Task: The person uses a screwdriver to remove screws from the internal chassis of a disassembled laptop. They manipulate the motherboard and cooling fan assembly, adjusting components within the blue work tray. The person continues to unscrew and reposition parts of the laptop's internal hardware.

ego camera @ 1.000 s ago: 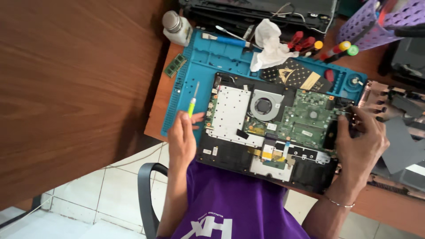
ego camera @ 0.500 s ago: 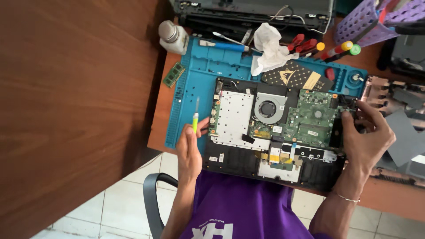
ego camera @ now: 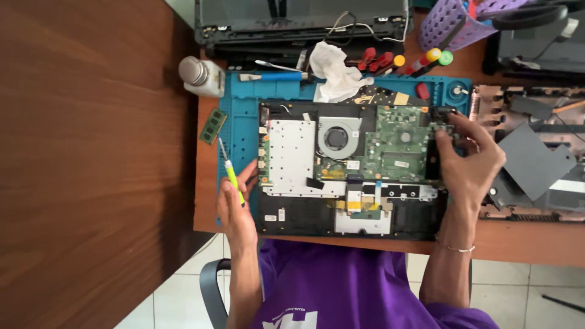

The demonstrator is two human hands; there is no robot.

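An opened laptop base (ego camera: 350, 170) lies on a blue work mat (ego camera: 241, 122), showing a green circuit board (ego camera: 399, 146), a round fan (ego camera: 336, 137) and a silver plate (ego camera: 291, 157). My left hand (ego camera: 234, 204) rests at the base's left edge and holds a yellow-green screwdriver (ego camera: 230, 173), tip pointing away from me. My right hand (ego camera: 469, 161) grips the base's right edge near the far corner, fingers curled over the board's edge.
A white bottle (ego camera: 201, 76), a memory stick (ego camera: 213, 126), a crumpled white cloth (ego camera: 334, 73) and red and yellow screwdriver handles (ego camera: 390, 61) lie at the back. A laptop lid (ego camera: 301, 24) stands behind, a purple basket (ego camera: 454, 24) and a stripped laptop shell (ego camera: 530, 164) at right.
The view has shifted and the laptop sits more centred. My left hand stays at the left edge with the screwdriver. My right hand has moved up toward the far right corner.
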